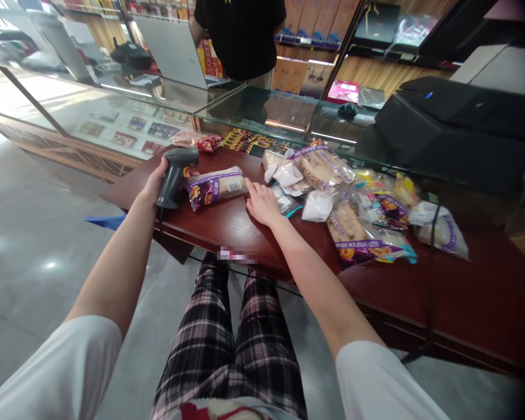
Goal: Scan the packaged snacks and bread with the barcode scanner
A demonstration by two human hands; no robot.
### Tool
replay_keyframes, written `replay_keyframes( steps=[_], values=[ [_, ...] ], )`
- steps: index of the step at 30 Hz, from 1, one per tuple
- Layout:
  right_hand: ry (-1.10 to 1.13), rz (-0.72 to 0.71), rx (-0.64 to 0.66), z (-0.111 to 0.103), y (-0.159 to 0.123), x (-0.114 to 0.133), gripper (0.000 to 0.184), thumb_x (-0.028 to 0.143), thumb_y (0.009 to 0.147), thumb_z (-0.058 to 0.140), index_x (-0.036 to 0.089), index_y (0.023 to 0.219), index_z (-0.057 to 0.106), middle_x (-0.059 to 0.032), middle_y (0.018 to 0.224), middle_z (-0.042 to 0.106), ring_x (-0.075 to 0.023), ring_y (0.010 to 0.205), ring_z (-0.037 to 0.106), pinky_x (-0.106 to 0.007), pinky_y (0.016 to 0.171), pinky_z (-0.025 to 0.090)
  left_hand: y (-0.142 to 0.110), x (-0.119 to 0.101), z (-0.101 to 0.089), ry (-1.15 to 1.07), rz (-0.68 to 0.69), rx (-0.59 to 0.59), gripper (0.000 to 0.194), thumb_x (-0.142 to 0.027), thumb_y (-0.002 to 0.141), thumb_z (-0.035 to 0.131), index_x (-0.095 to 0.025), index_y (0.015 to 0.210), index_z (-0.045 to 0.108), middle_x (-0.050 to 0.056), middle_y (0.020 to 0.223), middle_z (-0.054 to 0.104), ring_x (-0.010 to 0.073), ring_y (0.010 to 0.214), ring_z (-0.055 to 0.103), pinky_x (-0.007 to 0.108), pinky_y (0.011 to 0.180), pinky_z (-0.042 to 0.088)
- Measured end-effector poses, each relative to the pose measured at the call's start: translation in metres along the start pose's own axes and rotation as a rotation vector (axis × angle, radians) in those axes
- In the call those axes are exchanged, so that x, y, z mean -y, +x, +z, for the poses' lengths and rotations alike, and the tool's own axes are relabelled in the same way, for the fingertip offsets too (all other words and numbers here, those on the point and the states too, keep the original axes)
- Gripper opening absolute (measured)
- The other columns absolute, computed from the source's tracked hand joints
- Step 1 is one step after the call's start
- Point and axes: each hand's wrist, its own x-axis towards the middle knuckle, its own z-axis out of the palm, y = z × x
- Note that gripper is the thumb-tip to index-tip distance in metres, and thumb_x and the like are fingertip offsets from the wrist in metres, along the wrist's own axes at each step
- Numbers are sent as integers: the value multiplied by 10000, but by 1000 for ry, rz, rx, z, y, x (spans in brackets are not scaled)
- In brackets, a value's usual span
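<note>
My left hand (156, 181) is wrapped round the grip of a dark grey barcode scanner (173, 178), held upright at the left end of the dark red table (210, 224). Just right of the scanner lies a clear bag of bread (216, 185) with a purple printed band and a barcode facing up. At that bag's right end rests my right hand (262, 202), its fingers stretched out and its fingertips touching the wrapper. Beyond this hand, several more bagged breads (354, 227) are heaped on the table, some overlapping.
A red snack packet (209, 143) sits at the table's back left. Behind runs a glass display counter (254, 108) with a laptop (172, 52) on it. A person in black (242, 35) stands behind it. A black cable (431, 280) crosses the table on the right.
</note>
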Motion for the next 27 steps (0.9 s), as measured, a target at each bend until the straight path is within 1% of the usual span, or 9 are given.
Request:
replay_keyframes(
  steps=[4,6,9,12,15,18,22,25,27],
  values=[
    [131,90,-6,-8,1,0,397,462,956,460,156,1112,658,-128,1068,672,-283,1022,588,-407,919,446,-1,-3,0,-54,-76,74,787,-550,994,43,-35,1365,508,157,1019,725,161,786,661,234,697,513],
    [210,145,-25,-12,2,1,392,481,976,420,178,973,668,-107,1017,678,-261,984,611,-378,883,459,-2,-4,2,-83,-81,73,799,-558,989,39,-36,1366,511,166,1026,719,134,715,640,212,657,508],
    [288,214,-31,-14,4,4,373,450,964,474,149,1142,604,-128,1101,684,-274,1039,629,-384,910,456,-4,-6,4,-93,-76,52,813,-565,985,42,-25,1342,534,178,1034,713,136,736,654,201,651,518],
    [358,286,-6,-13,7,4,575,429,938,537,83,1383,424,-166,1158,689,-305,1119,623,-429,964,443,-7,-7,5,-68,-112,55,798,-549,990,48,-28,1316,557,182,1078,710,130,683,654,196,584,515],
    [432,288,23,-10,10,-1,581,434,886,616,126,1360,481,-137,1137,707,-312,1144,619,-450,994,436,-11,-9,8,-66,-135,39,770,-537,997,76,-27,1295,570,180,1069,718,119,611,641,193,532,505],
    [643,290,71,-9,12,-9,569,439,770,744,167,1244,585,-101,1078,720,-283,1072,657,-429,980,459,-13,-11,12,-122,-122,-8,740,-533,1000,121,-17,1305,556,175,1007,733,154,697,682,218,623,550],
    [1167,386,59,-12,13,-20,639,382,609,855,155,1148,599,-71,972,717,-225,940,683,-377,894,521,-14,-11,16,-137,-129,-75,694,-521,1002,157,-44,1314,554,131,879,745,217,801,712,305,737,586],
    [1381,389,-23,-15,15,-30,431,389,653,792,169,978,613,-40,887,701,-197,864,673,-360,846,541,-13,-10,17,-147,-88,-65,710,-511,1003,123,-38,1297,564,151,916,741,226,936,704,336,866,564],
    [1338,419,-189,-15,17,-39,292,369,749,687,178,948,591,-40,922,684,-181,881,660,-343,851,537,-12,-8,15,-140,-69,-50,729,-530,997,121,-37,1259,589,159,932,738,224,990,688,343,923,541]
  ],
)
